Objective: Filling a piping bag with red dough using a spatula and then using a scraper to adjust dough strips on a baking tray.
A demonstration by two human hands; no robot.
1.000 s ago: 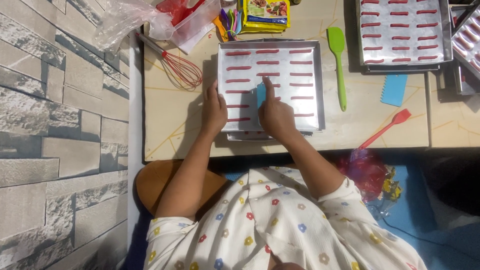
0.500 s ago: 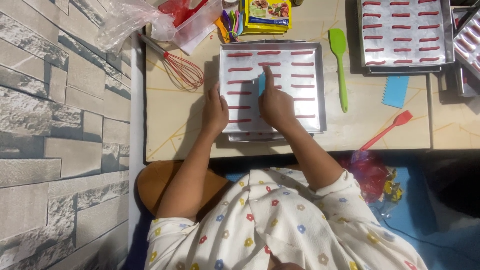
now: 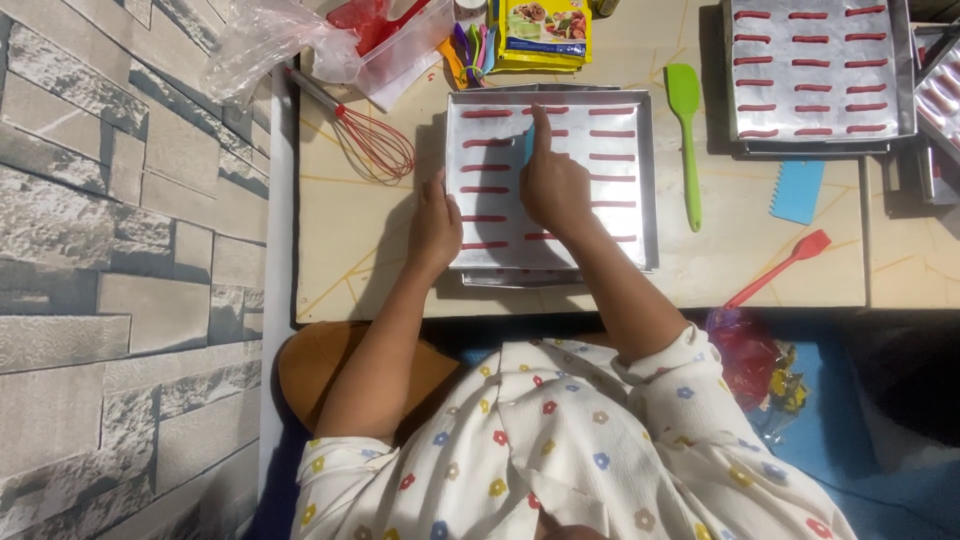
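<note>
Head view | metal baking tray (image 3: 640,180) of red dough strips (image 3: 485,190) on table, right of red whisk (image 3: 375,145) | left hand (image 3: 435,222) flat on tray's left rim | right hand (image 3: 552,180) pinching small blue scraper (image 3: 528,145), forefinger extended | strips likely soft, fragile; grip tray by its stiff rims

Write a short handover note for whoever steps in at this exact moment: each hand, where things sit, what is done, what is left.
Left hand: flat on the near tray's left edge, holding nothing.
Right hand: over the tray's middle, pressing a small blue scraper near the far rows.
Red strips lie in rows across the tray; the middle column is partly hidden by the hand.
Second filled tray sits far right.
Green spatula and red whisk lie unused on either side of the tray.
</note>
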